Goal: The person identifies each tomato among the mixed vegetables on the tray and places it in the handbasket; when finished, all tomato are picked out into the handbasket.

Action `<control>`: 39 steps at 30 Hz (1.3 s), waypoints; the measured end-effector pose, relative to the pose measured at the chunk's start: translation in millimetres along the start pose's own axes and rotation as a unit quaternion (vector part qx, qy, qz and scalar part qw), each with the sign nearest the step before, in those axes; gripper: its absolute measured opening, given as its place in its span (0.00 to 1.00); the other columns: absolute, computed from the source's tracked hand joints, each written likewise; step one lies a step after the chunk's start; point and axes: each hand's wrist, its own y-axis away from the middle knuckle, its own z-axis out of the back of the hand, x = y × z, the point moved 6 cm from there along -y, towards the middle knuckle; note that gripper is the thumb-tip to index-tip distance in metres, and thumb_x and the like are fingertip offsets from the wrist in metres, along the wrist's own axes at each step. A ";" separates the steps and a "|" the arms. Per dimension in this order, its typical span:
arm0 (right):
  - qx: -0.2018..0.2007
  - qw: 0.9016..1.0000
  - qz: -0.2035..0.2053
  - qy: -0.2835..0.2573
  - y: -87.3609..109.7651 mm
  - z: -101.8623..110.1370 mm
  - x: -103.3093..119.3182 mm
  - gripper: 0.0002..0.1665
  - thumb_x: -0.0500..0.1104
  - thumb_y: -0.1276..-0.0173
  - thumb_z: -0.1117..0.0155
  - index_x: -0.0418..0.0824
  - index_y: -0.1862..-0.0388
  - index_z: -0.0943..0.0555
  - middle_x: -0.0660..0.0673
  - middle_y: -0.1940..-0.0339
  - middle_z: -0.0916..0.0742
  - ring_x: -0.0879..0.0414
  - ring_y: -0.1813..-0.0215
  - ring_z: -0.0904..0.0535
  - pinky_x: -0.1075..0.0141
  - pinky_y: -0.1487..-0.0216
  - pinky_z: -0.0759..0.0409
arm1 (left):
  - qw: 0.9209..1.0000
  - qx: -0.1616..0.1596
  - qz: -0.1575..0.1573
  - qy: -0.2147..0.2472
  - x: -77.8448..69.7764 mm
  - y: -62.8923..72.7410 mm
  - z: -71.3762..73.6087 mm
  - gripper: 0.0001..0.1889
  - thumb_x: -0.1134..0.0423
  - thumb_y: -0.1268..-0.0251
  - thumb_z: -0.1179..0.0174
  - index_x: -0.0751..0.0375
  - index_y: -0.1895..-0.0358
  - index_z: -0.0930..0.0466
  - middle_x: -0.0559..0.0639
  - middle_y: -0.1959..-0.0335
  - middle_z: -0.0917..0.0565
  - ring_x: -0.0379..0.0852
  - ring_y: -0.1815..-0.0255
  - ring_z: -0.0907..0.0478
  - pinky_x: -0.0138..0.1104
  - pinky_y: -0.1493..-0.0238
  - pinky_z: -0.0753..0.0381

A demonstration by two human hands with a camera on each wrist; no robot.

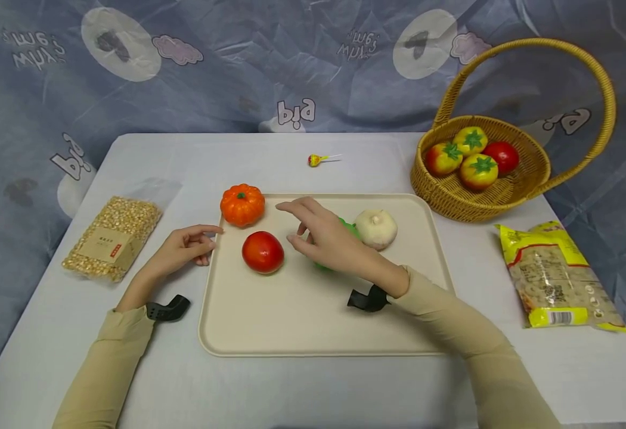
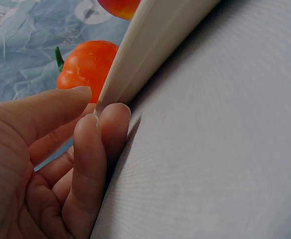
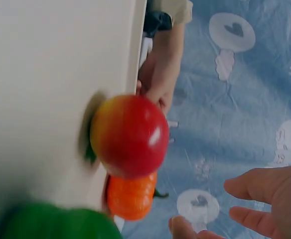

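My left hand [image 1: 189, 245] is at the left rim of a beige tray [image 1: 313, 342], fingers loosely bent, fingertips right at the edge. Above the tray my right hand [image 1: 331, 241] hovers with relaxed, slightly spread fingers and nothing between them. A green lobed vegetable [image 3: 56, 224] lies under the right hand, mostly hidden in the head view. Beside it sits a white garlic-like bulb [image 1: 376, 229]. Left of the right hand's fingers is a glossy red tomato-like fruit [image 1: 262, 252], its yellow side showing in the right wrist view. An orange pumpkin [image 1: 242, 205] occupies the tray's far-left corner.
A wicker basket [image 1: 431, 193] at the back right holds several red and yellow fruits. A yellow-edged food bag [image 1: 560, 277] lies at the right, a bag of corn kernels [image 1: 114, 235] at the left. Behind the tray is a lollipop [image 1: 315, 160].
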 end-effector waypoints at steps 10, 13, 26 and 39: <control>0.092 0.993 -0.009 0.070 -5.0 -40.0 12.1 0.37 0.47 0.38 0.36 0.52 0.31 0.36 0.44 0.31 0.32 0.49 0.34 0.32 0.58 0.41 0.22 | 1.000 0.003 -0.008 0.008 -1.7 0.2 0.0 0.21 0.68 0.32 0.47 0.77 0.40 0.34 0.39 0.73 0.18 0.37 0.81 0.22 0.28 0.78 0.21; 0.110 0.991 -0.007 0.081 -6.3 -48.8 11.8 0.40 0.49 0.39 0.35 0.55 0.29 0.39 0.44 0.28 0.36 0.48 0.31 0.34 0.57 0.41 0.22 | 1.000 0.001 -0.006 0.007 -1.2 0.2 0.5 0.21 0.68 0.32 0.47 0.77 0.40 0.34 0.39 0.73 0.18 0.36 0.80 0.22 0.27 0.78 0.20; 0.181 0.980 -0.025 0.074 -12.4 -74.3 3.4 0.47 0.45 0.41 0.34 0.62 0.27 0.45 0.48 0.24 0.43 0.50 0.33 0.34 0.59 0.45 0.21 | 1.000 0.002 -0.004 0.001 -1.3 -0.6 0.8 0.21 0.67 0.32 0.47 0.76 0.40 0.33 0.38 0.73 0.18 0.36 0.80 0.22 0.28 0.78 0.20; 0.137 0.990 -0.024 0.017 -7.9 -64.1 3.8 0.39 0.44 0.46 0.29 0.55 0.35 0.33 0.47 0.38 0.29 0.52 0.41 0.27 0.60 0.42 0.22 | 1.000 0.001 -0.002 0.002 -2.6 0.4 0.0 0.21 0.67 0.32 0.47 0.76 0.40 0.33 0.38 0.73 0.17 0.36 0.80 0.22 0.27 0.77 0.20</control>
